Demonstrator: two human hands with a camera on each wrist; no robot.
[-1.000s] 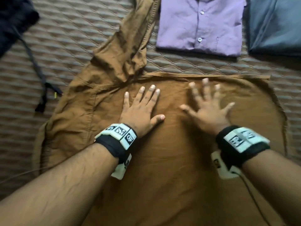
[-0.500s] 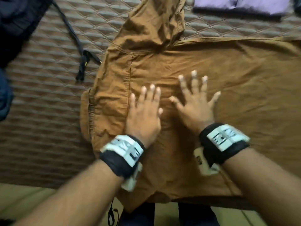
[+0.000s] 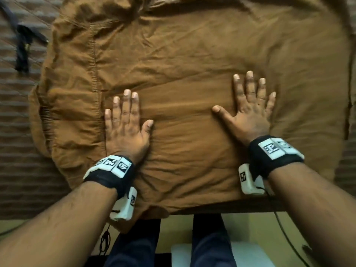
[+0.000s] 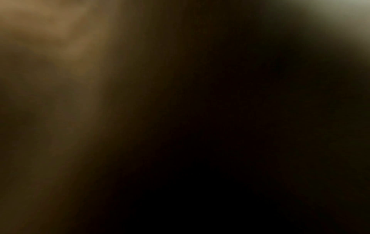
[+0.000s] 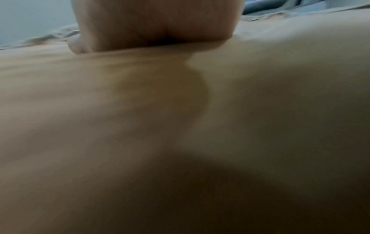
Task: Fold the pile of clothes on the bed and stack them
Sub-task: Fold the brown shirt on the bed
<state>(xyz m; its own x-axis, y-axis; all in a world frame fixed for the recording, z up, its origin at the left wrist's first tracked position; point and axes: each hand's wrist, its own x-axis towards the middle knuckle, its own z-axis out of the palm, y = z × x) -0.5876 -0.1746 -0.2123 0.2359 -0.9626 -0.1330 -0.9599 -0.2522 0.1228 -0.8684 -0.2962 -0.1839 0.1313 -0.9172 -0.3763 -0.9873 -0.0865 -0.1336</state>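
A brown shirt (image 3: 192,54) lies spread over the quilted bed (image 3: 17,132), wrinkled, with its near edge at the bed's front. My left hand (image 3: 125,120) presses flat on its left half, fingers straight and together. My right hand (image 3: 248,105) presses flat on its right half, fingers spread. In the right wrist view the heel of the right hand (image 5: 156,23) rests on the brown shirt (image 5: 180,126). The left wrist view is dark and blurred.
A black strap (image 3: 23,41) lies on the bed at the upper left. Below the bed's front edge are my legs in dark trousers (image 3: 208,239), a yellowish floor (image 3: 177,228) and a white object (image 3: 248,255).
Both hands slid toward me over the shirt and then apart, the right one going right. The view dropped, so the folded purple and blue clothes have left the frame.
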